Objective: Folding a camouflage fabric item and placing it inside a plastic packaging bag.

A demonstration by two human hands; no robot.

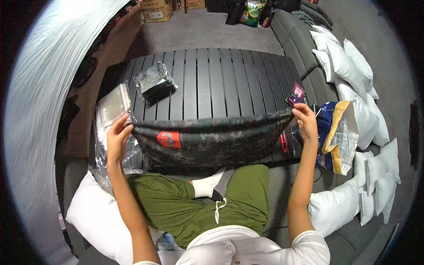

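A dark camouflage cloth [221, 141] with a red patch [169, 139] hangs stretched between my two hands above the near edge of the table. My left hand [117, 138] pinches its upper left corner between thumb and fingers. Its upper right corner is held the same way by my right hand [306, 123]. Between the hands the top edge sags slightly, and the lower part drapes toward my knees. Just beyond my right hand lies a phone [295, 93] with a lit screen. Clear plastic bags [113, 106] lie beside my left hand.
On the black slatted table [212, 84] sits a stack of dark folded cloths in clear packaging [155, 81]. A blue and yellow woven bag [335, 137] stands at the right. White pillows [353, 66] pile along the grey sofa [293, 39]; another pillow [99, 216] lies at my left.
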